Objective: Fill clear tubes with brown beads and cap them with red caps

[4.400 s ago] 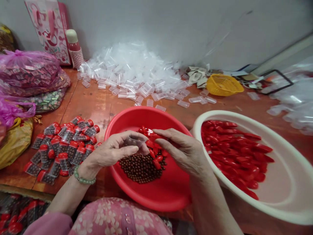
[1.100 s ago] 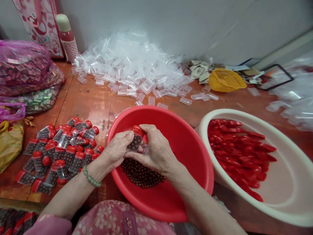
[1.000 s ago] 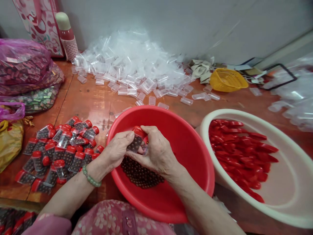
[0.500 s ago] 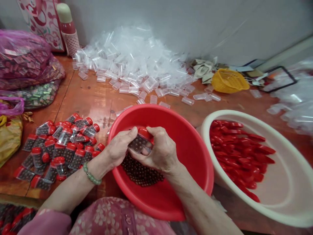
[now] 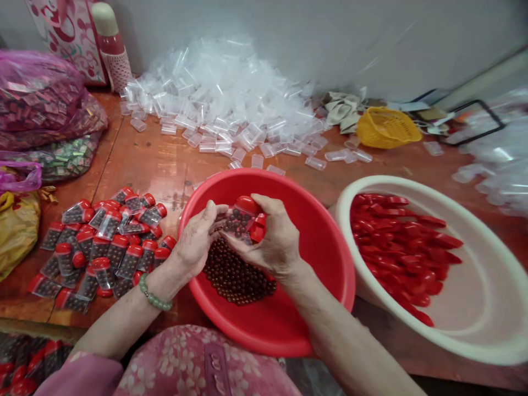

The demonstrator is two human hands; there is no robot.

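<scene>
Above the red basin (image 5: 330,264), my right hand (image 5: 274,236) grips a clear container (image 5: 239,221) with dark balls inside and a red cap on top. Another red piece (image 5: 258,228) shows within the same hand, below the cap. My left hand (image 5: 198,236) is beside the container's left side, palm toward it, with its fingers apart; whether the fingertips touch the container is unclear. Dark brown balls (image 5: 237,275) lie heaped in the basin under both hands. A white basin (image 5: 487,286) of red caps (image 5: 396,242) is on the right.
Filled red-capped containers (image 5: 109,225) lie piled at the left. Clear empty containers (image 5: 231,104) are heaped at the back by the wall. A yellow basket (image 5: 388,129) stands back right, purple bags (image 5: 41,99) and a bottle (image 5: 110,49) back left.
My left hand has opened and drawn slightly left from the container. The container stays in my right hand, and more of a second red piece shows there. The view has shifted slightly.
</scene>
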